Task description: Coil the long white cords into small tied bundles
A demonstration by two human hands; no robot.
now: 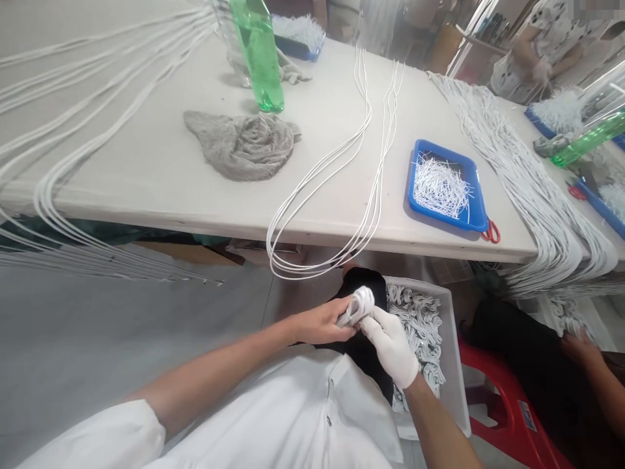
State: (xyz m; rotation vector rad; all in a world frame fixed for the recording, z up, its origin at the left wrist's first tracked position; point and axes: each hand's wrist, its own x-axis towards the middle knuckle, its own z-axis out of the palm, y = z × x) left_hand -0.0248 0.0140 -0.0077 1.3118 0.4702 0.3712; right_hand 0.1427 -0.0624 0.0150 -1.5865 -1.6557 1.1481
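1. Long white work table (146, 202) fills the far side of the view. Loops of white cord (371, 215) lie on it and hang past its near edge, just beyond the hands. A raised elbow could snag them and drag the strands out of line.
2. Translucent plastic crate (452, 339) sits at near right, packed with bundled white cord (417, 332). A slipped bundle could drop in and tangle with that pile.
3. Blue tray (469, 170) of cut white cord pieces (442, 189) sits on the table at right, near its edge. Red-handled scissors (492, 231) jut past the tray's corner, so a knock could send them off the edge.
4. Bundle of white cord (359, 307) is held above a dark cloth (364, 286), just left of the crate.
5. Bare left hand (322, 324): fingers curled closed around the bundle. Gloved right hand (390, 345): fingers closed against its other end. A loose grip could let loops spring free.
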